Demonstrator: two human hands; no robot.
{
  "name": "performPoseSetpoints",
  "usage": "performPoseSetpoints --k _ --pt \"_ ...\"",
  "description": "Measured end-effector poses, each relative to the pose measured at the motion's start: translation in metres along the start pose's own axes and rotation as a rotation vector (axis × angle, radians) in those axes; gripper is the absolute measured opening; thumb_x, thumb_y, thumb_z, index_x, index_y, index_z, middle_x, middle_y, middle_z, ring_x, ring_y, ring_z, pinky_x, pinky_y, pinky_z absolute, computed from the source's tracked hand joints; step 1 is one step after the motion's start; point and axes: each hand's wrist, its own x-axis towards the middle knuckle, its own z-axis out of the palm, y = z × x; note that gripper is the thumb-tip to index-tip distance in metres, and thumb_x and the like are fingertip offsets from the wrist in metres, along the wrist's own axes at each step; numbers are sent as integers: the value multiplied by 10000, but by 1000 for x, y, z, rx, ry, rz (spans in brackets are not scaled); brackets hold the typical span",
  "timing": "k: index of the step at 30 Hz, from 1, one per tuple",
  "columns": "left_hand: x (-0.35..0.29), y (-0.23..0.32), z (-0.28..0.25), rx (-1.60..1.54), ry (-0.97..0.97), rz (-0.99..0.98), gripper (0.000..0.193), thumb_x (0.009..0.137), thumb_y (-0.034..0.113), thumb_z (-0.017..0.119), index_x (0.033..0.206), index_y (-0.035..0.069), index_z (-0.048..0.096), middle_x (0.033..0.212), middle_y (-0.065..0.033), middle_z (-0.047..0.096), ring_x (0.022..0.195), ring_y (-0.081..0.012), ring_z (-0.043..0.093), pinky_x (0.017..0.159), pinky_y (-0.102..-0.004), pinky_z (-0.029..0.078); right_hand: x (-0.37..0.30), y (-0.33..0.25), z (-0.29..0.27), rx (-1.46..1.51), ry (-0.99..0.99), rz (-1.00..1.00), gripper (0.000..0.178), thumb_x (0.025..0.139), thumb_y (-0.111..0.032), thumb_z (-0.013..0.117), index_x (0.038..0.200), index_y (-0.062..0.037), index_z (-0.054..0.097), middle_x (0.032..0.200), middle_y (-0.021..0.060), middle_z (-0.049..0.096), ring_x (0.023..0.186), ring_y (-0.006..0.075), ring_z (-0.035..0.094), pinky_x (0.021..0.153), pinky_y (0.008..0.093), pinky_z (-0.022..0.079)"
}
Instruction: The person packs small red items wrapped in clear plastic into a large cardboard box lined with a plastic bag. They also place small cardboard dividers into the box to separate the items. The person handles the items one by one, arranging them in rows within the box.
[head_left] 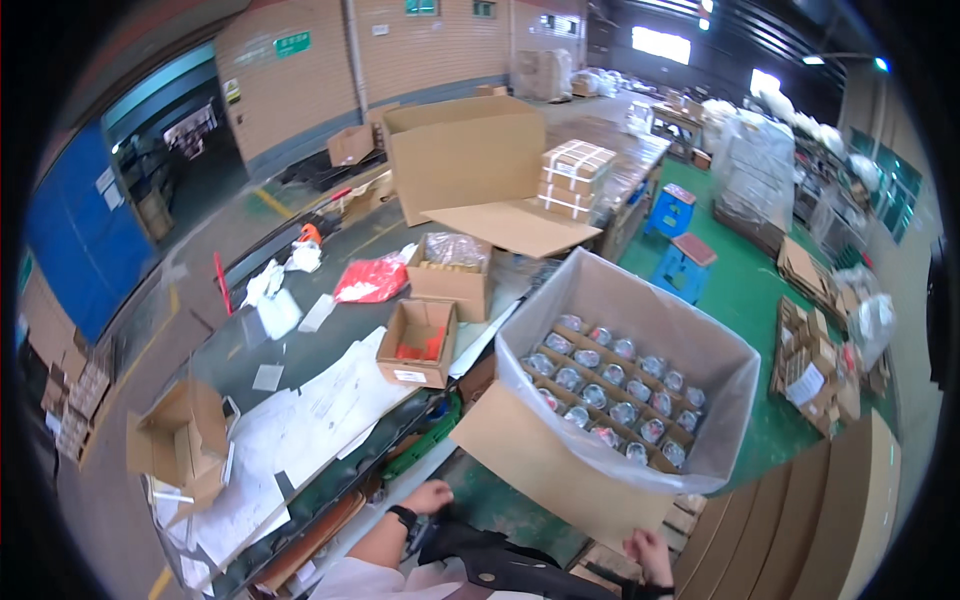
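Note:
A large open carton (540, 318) lined with a clear plastic bag (735, 400) stands in front of me to the right. Inside, cardboard dividers separate several rows of clear glass-like pieces (622, 412) with shiny tops. The carton's near flap (560, 480) hangs outward toward me. At the near lower corner of that flap is my right hand (650, 555), fingers curled; whether they pinch the cardboard is too small to make out. My left hand (428, 497), with a dark watch at the wrist, is held closed beside the workbench edge, with nothing visible in it.
The workbench (345, 255) on the left bears paper sheets (310, 405), small open boxes (418, 345), a red plastic bag (372, 279) and a large open carton (470, 160). Blue stools (684, 268) stand beyond the lined carton. Long folded cardboard (800, 510) lies at my right.

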Motion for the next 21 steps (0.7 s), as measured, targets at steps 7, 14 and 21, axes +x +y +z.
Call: performPoseSetpoints --k 7,14,21 --pt "-33 96 -196 -609 198 6 474 956 312 584 1339 51 485 1211 -84 611 1049 -183 614 865 -317 485 15 -346 217 -34 -619 -499 288 959 -182 577 1173 10 571 998 106 663 853 174 658 723 301 542" --pt "-105 44 -411 -1022 799 87 342 971 279 551 1239 66 547 1084 -68 654 930 -167 637 764 -313 507 136 -526 439 -298 -786 -665 396 941 -226 615 1258 -9 519 964 47 648 768 113 607 702 246 513" --pt "-185 23 -486 -1070 1212 70 286 981 277 535 1189 86 581 1016 -24 653 855 -129 623 694 -271 485 339 -756 616 -1356 50 -1258 356 814 -282 683 1001 22 687 992 206 696 955 330 674 803 423 545"
